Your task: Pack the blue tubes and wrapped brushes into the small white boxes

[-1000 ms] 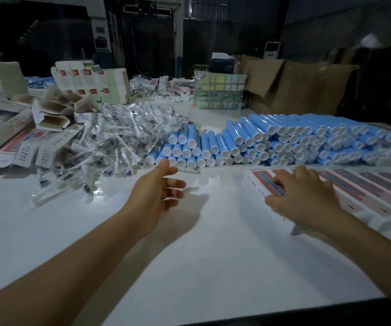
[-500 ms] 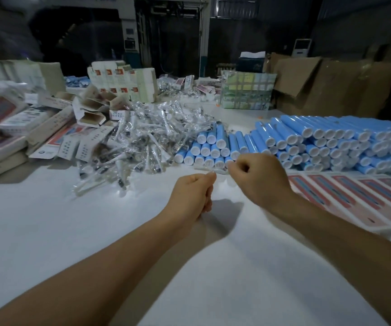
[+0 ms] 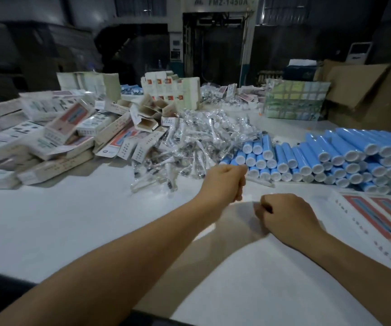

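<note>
Blue tubes (image 3: pixel 330 156) with white caps lie stacked in rows at the right of the white table (image 3: pixel 72 220). Left of them is a heap of clear-wrapped brushes (image 3: pixel 196 147). One wrapped brush (image 3: pixel 258 181) lies alone in front of the tubes. My left hand (image 3: pixel 225 182) is curled into a fist at the near left end of the tube stack, and nothing shows in it. My right hand (image 3: pixel 286 212) rests on the table as a fist, also with nothing visible in it. Flat printed box blanks (image 3: pixel 377 217) lie at the right.
Closed white boxes (image 3: pixel 55 137) are piled at the left, with open-ended ones (image 3: pixel 147 116) behind the brushes. Further back are upright white boxes (image 3: pixel 171 90), a wrapped bundle (image 3: pixel 295 100) and brown cartons (image 3: pixel 366 95). The table's dark front edge runs along the bottom left.
My right hand left the flat box blanks, came to the middle and curled into a fist. My left hand closed and moved forward to the tubes. The view swung left.
</note>
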A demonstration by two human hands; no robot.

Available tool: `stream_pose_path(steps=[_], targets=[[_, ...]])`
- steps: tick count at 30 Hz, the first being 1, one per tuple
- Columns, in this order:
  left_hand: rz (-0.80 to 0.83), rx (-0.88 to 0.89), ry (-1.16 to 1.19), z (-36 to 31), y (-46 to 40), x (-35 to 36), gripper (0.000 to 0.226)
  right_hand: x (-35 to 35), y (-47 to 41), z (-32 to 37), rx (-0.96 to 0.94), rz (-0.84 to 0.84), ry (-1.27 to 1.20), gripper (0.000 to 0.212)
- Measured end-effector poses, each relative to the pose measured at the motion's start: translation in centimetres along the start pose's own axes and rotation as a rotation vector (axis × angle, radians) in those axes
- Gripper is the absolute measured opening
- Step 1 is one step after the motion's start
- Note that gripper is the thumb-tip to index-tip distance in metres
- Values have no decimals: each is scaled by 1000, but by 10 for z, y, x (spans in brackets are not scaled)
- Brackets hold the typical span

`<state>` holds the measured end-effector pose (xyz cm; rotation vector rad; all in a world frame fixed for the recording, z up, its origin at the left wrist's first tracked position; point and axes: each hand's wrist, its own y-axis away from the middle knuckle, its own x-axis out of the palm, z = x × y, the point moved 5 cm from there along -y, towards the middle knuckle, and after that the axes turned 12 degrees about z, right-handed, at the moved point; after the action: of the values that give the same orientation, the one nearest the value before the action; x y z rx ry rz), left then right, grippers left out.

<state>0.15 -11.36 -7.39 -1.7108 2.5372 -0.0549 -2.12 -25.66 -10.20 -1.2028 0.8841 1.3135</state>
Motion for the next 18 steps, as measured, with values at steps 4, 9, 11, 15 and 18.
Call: stream_pose_path(steps=[4,9,11,15,18], targets=[[-138,81,-277,-39,-21,-80,32,-3,3,3,0,-15,-74,46],[-493,89,-971,-56,-38,-198,18,0,2,3,33,19,-67,45],[-498,2,-1413,-53,-45,-235,32,1,0,2,46,25,-61,46],[-250,-110,-2063,-34,-66,-270,59,3,-5,0,54,45,-69,48],[-234,-119,-2160,-38,-86,-274,44,6,-8,-2,83,61,-79,47]])
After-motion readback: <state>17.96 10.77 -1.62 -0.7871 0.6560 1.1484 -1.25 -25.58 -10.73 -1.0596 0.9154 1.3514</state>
